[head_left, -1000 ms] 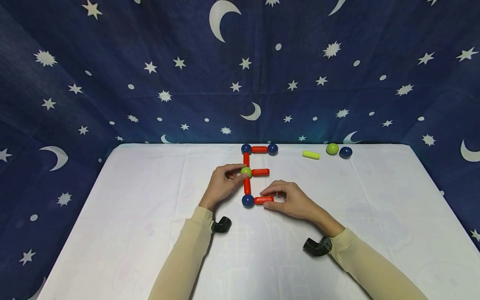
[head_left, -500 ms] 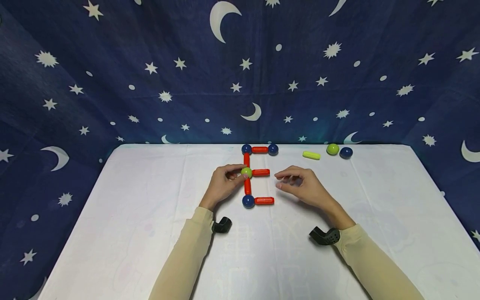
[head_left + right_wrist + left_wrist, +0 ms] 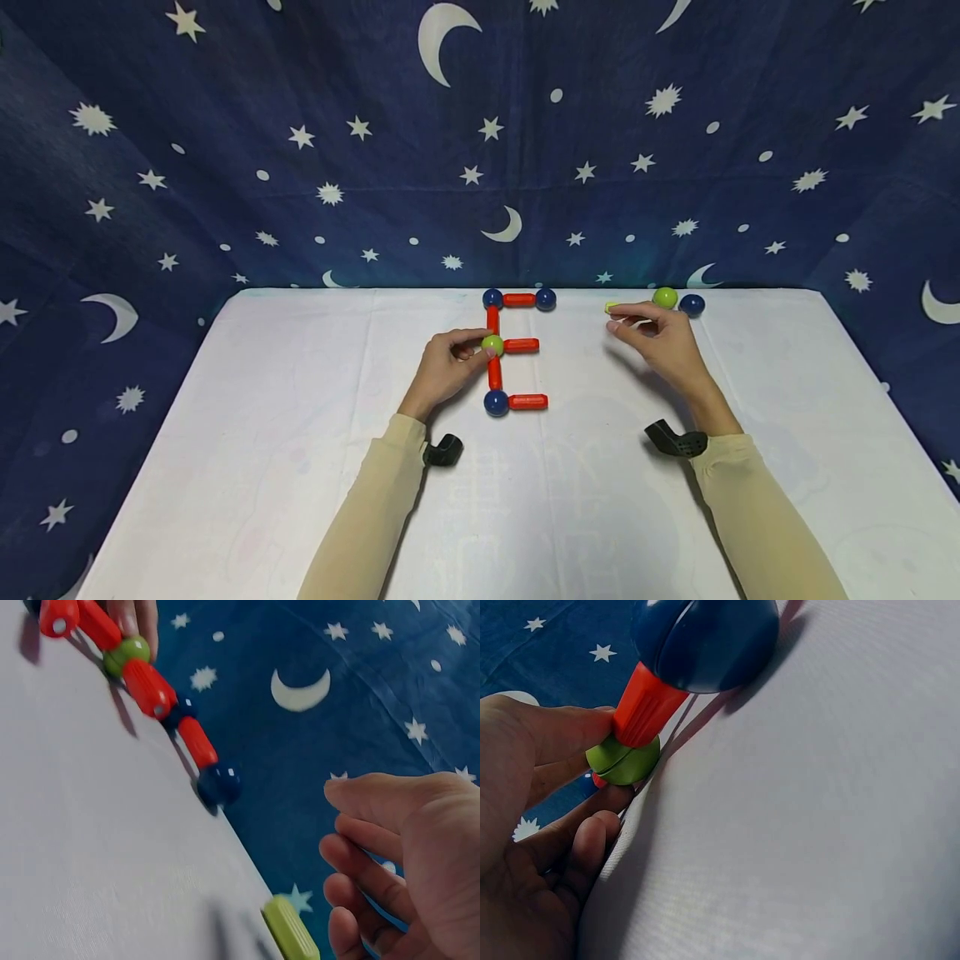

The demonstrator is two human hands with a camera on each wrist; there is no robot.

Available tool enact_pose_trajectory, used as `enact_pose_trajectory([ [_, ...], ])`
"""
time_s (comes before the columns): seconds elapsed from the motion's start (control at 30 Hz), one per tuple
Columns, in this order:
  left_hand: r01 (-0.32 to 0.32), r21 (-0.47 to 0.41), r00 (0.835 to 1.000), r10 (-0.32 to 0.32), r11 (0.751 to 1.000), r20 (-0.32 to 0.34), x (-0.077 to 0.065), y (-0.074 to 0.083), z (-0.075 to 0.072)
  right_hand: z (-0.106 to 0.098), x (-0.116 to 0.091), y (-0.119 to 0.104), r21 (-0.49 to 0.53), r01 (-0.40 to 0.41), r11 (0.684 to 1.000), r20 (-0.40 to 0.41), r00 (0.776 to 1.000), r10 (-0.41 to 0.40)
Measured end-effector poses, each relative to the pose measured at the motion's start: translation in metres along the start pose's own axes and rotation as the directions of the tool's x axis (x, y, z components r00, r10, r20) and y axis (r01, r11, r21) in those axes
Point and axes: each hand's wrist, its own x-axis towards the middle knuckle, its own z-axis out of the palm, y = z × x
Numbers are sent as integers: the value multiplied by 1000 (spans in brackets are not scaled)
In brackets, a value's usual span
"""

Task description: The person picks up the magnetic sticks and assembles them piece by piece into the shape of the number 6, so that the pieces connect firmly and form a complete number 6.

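Note:
My left hand (image 3: 444, 371) pinches the green ball (image 3: 492, 345) between thumb and fingers. That ball is the middle joint of an E-shaped figure of red magnetic rods and balls on the table. A middle red rod (image 3: 522, 345) points right from it; the lower red rod (image 3: 528, 402) leaves the near blue ball (image 3: 496, 403). At the top, another red rod (image 3: 519, 299) links two blue balls. My right hand (image 3: 670, 346) hovers by the yellow-green rod (image 3: 290, 928), partly hiding it in the head view. In the right wrist view its loosely bent fingers are apart from the rod.
A loose green ball (image 3: 664, 297) and a loose blue ball (image 3: 692, 306) lie near the table's back edge, just beyond my right hand. The white-covered table (image 3: 300, 500) ends at a dark blue star-patterned cloth (image 3: 375, 167).
My right hand has left the lower red rod and moved right and back to the yellow-green rod. My left hand stays on the green ball; the figure has not visibly moved.

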Motion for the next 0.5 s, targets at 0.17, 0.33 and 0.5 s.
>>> enact_pose_trajectory([
  [0.17,-10,-3,1000,10,1000,5,0,0,-1,-9,1,7,-15,-37,999,-85,996,35],
  [0.33,-12,4,1000,12,1000,8,0,-1,-1,-13,-1,5,-58,-52,997,-220,975,38],
  [0.5,-8,16,1000,8,1000,9,0,-1,-1,-19,-1,16,-65,-32,997,-360,933,6],
])
